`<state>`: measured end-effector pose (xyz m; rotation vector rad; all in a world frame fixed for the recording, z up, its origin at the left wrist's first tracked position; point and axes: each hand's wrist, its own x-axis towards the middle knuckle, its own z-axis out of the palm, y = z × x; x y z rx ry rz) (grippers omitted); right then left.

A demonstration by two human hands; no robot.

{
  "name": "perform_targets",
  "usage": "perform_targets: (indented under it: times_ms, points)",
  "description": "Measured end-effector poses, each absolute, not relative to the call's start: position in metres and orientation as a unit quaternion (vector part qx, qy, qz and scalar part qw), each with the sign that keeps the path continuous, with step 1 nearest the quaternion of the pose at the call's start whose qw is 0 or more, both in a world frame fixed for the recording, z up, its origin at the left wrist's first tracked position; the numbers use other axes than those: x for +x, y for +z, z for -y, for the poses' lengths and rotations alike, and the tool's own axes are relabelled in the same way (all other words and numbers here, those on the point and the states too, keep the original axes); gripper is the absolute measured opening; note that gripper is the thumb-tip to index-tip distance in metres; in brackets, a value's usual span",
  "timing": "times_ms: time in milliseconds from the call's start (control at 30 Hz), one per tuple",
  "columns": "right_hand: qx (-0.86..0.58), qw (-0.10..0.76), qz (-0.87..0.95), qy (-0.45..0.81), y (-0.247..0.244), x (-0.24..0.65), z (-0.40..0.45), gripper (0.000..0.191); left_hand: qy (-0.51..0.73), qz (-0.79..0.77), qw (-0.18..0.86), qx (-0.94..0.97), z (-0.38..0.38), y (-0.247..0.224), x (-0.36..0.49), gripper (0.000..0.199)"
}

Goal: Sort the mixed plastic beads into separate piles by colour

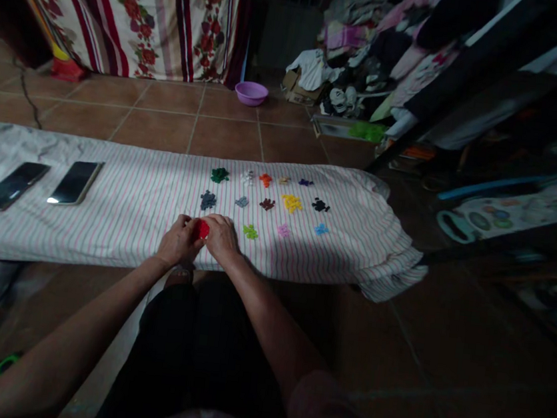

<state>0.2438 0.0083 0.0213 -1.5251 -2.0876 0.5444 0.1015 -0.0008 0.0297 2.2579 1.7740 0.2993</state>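
At the near edge of the striped cloth, my left hand (177,240) and my right hand (223,238) curl around a cluster of small red pieces (201,229), one from each side. Both sets of fingers are bent inward against it; their tips are partly hidden. Just beyond lie dark grey pieces (208,200). To the right of my right hand are little heaps of lime green pieces (250,231), pink pieces (283,230) and light blue pieces (321,228). Farther back sit yellow pieces (291,202), brown pieces (267,204), black pieces (320,205) and dark green pieces (219,175).
Two phones (13,186) lie at the left on the striped cloth (126,218), which covers a long narrow surface. Beyond it, a purple basin (251,93) stands on the tiled floor by a floral curtain (144,12). Piled clothes (358,37) fill the back right.
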Motion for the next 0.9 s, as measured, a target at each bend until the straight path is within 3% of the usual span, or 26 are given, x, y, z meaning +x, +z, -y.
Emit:
perform_targets:
  times_ms: [267, 467, 600, 733, 800, 900]
  points:
    - [-0.592, 0.302, 0.735, 0.134, 0.025, 0.276, 0.010, 0.038, 0.126, -0.625, 0.124, 0.761, 0.011, 0.035, 0.100, 0.062]
    - [-0.634, 0.394, 0.664, 0.053, 0.020, 0.334, 0.049, 0.034, 0.254, -0.637, 0.128, 0.717, 0.055, 0.040, 0.106, 0.032]
    - [-0.653, 0.406, 0.639, 0.038, 0.017, 0.344, 0.082, 0.033, 0.302, -0.481, 0.187, 0.802, 0.108, 0.069, 0.146, 0.029]
    - [-0.600, 0.340, 0.722, 0.055, 0.024, 0.306, 0.112, 0.031, 0.229, -0.230, 0.236, 0.916, 0.174, 0.110, 0.220, 0.020]
    - [-0.544, 0.307, 0.778, 0.064, 0.029, 0.281, 0.121, 0.029, 0.170, -0.176, 0.267, 0.932, 0.208, 0.126, 0.251, 0.018]
    - [-0.491, 0.290, 0.818, 0.068, 0.036, 0.252, 0.125, 0.029, 0.143, -0.097, 0.232, 0.957, 0.249, 0.141, 0.272, 0.019]
